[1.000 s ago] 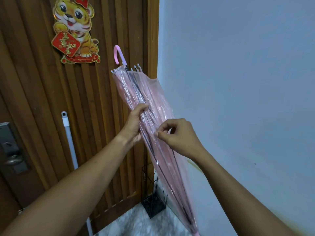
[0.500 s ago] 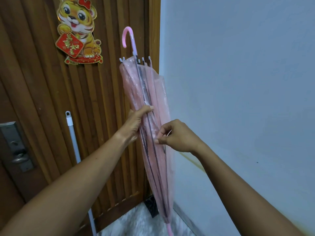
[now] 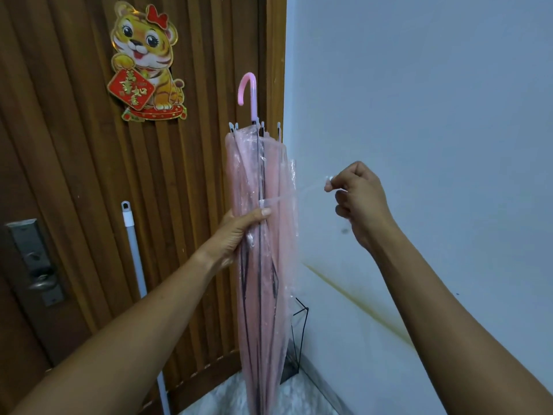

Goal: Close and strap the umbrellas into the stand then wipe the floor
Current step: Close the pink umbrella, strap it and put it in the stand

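Strapping step, def not the stand or floor part yet. The person has the pink see-through umbrella [image 3: 263,235] folded and held upright w/ the hooked handle [image 3: 249,94] on top and the tip pointing down, out of frame at the bottom. It's in mid air in front of the wooden door [image 3: 74,175], right at the corner where the door frame meets the pale wall [image 3: 434,100].

Left hand [image 3: 239,232] is wrapped round the bundled canopy about halfway up, thumb across the front, fingers mostly hidden behind the plastic. Right hand [image 3: 356,199] is off to the right, clear of the canopy, fingers curled in and pinching the end of the clear strap [image 3: 299,194], which runs back to the canopy just above the left thumb. Looks pulled out fairly straight, tho it's so transparent it's hard to follow.

Canopy folds look loose, esp. on the right side where the plastic sticks out. So next move prob calls for keeping the left hand's squeeze on the bundle, winding the strap round it snug and pressing the end onto its fastener. Can't see where the fastener sits, might need turning the umbrella to find it.

Black wire umbrella stand [image 3: 297,339] is on the floor in the corner right behind the lower canopy, so it's a short drop after. A white mop pole [image 3: 134,253] leans on the door for the wiping later.
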A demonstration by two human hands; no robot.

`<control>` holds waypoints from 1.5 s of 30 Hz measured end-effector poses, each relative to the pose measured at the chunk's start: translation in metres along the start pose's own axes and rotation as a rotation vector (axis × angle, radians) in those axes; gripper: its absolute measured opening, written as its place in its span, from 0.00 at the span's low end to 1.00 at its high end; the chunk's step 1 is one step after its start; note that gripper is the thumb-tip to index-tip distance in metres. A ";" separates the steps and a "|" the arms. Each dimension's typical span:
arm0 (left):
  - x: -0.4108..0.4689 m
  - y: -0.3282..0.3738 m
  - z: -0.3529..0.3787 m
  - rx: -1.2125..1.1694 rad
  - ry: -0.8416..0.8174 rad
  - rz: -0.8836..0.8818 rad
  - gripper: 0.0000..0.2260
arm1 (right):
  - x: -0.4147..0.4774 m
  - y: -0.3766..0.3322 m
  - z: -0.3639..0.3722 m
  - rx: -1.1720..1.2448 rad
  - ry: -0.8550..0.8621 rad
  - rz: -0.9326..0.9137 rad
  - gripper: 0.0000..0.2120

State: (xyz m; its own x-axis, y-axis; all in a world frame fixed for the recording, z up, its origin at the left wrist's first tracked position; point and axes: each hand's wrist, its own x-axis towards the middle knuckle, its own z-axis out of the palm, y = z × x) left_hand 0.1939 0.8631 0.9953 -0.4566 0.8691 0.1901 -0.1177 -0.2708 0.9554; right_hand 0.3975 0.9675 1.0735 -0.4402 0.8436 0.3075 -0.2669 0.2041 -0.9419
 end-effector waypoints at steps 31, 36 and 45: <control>0.009 0.000 0.015 0.009 -0.091 -0.021 0.43 | 0.014 0.029 0.012 -0.574 -0.491 -0.174 0.07; 0.002 0.004 0.015 0.032 -0.149 -0.069 0.38 | 0.017 0.031 0.008 -0.543 -0.570 -0.042 0.07; -0.003 0.006 0.015 -0.013 -0.136 -0.106 0.49 | 0.017 0.035 0.007 -0.421 -0.660 0.102 0.05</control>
State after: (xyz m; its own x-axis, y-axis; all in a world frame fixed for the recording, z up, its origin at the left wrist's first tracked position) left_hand 0.2077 0.8647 1.0033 -0.3177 0.9408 0.1184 -0.1702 -0.1795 0.9689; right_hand 0.3748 0.9853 1.0468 -0.8982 0.4257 0.1096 0.0909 0.4238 -0.9012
